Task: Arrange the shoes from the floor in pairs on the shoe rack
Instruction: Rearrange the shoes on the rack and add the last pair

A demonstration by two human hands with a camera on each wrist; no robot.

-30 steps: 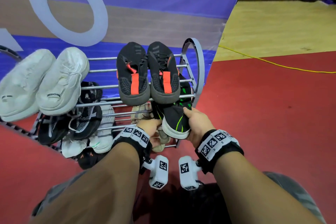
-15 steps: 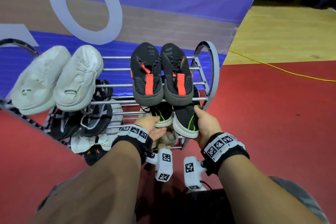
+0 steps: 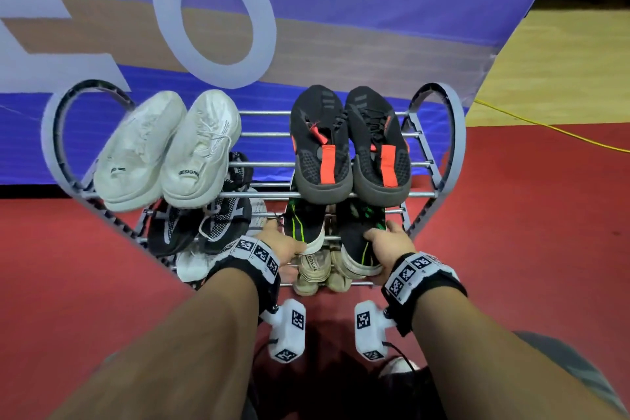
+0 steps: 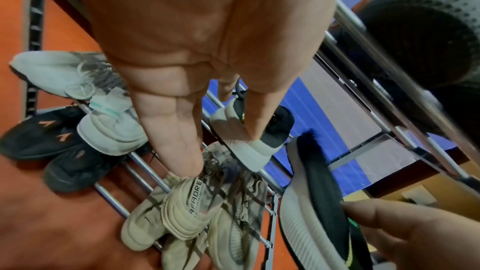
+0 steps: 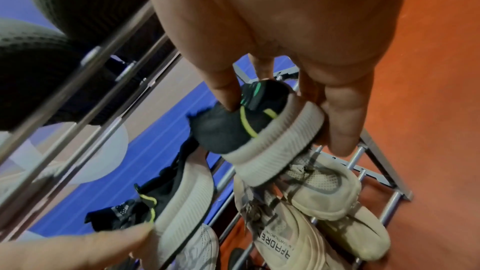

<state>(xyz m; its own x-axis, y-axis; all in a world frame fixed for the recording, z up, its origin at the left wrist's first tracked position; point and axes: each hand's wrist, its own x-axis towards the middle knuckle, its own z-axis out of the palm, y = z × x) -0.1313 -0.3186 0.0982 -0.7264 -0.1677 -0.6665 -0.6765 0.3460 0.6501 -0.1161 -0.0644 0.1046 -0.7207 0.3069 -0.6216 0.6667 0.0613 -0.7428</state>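
Black green-striped shoes (image 3: pixel 361 242) now apart, side by side; left hand (image 3: pixel 283 245) and right hand (image 3: pixel 392 242) each grasping one.

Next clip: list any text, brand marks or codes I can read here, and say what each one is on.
"RESIGN", cut off, on the heel of the right white shoe.
"APRORE", roughly, on the beige shoe; the smaller line under it is blurred.
Short mark on the left white shoe: unreadable.
Square black-and-white codes, no words, on the wristbands.
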